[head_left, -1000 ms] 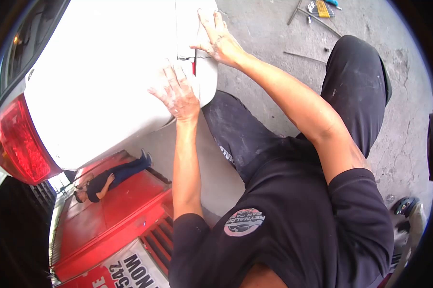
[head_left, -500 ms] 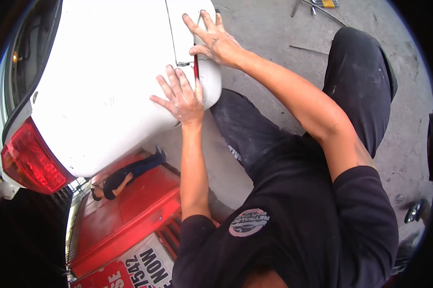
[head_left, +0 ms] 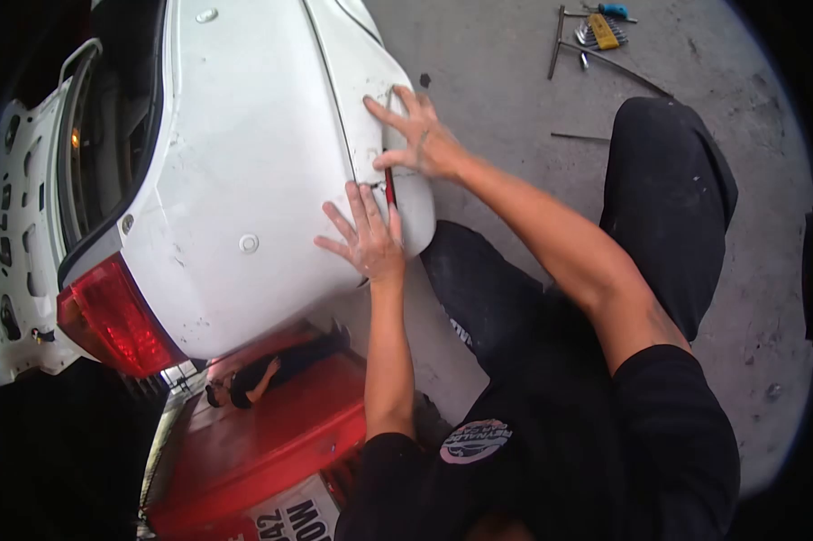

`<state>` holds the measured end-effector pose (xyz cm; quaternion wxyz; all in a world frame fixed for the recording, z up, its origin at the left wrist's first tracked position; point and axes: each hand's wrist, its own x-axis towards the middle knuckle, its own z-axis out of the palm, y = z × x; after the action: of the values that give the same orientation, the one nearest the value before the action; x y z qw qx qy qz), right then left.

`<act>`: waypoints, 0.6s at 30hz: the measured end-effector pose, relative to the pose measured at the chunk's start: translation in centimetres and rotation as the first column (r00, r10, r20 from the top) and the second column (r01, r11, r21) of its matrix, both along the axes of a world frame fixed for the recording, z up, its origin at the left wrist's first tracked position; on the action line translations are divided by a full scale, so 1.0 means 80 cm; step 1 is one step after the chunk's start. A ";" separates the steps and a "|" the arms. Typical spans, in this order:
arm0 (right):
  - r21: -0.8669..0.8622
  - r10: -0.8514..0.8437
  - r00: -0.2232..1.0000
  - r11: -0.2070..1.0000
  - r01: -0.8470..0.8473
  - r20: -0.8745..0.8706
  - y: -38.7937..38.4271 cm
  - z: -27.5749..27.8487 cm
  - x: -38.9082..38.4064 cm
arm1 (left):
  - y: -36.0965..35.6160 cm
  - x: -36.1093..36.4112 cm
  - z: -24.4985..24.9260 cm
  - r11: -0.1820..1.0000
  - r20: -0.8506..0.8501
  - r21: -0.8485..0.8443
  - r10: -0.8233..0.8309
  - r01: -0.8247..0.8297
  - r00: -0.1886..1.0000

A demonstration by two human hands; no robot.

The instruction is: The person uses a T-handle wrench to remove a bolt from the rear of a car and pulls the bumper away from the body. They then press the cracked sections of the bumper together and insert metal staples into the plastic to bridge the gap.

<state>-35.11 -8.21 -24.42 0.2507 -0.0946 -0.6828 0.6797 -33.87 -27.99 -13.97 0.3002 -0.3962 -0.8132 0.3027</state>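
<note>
The white rear bumper [head_left: 253,180] of a car is in front of me, with scuffs and a seam running along it. My left hand [head_left: 372,242] lies on its surface, fingers spread, just below a small chipped spot at the seam. My right hand [head_left: 424,135] rests farther up near the bumper's edge, its fingers also apart and the thumb toward the seam. Between the two hands shows a narrow red strip [head_left: 390,187] set in the bumper. Neither hand is wrapped round anything.
A red tail light [head_left: 118,316] sits at the left, by the open tailgate [head_left: 14,243]. On the concrete floor [head_left: 506,54] lie a T-handle wrench [head_left: 605,59], a hex key set [head_left: 602,32] and a thin rod [head_left: 580,137]. Beyond a red structure [head_left: 262,424] is a person [head_left: 262,379].
The view has shifted, so the car and both hands appear lower and farther right. Both hands stay spread on the bumper in nearly the same places.
</note>
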 end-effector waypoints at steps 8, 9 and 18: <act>0.009 -0.038 0.997 0.999 0.037 0.065 -0.012 -0.002 -0.021 | -0.005 -0.015 -0.008 0.968 -0.030 0.150 -0.199 0.201 0.980; 0.033 -0.035 0.997 0.999 0.033 0.065 -0.017 0.000 -0.021 | -0.007 -0.014 -0.007 0.969 -0.047 0.127 -0.209 0.214 0.977; 0.024 -0.068 0.996 0.997 0.067 0.056 -0.024 -0.004 -0.016 | -0.004 -0.013 -0.009 0.976 -0.050 0.135 -0.167 0.173 0.985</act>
<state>-36.40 -10.13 -24.71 0.2550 -0.1341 -0.6934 0.6604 -34.91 -28.32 -14.72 0.3673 -0.4366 -0.7895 0.2261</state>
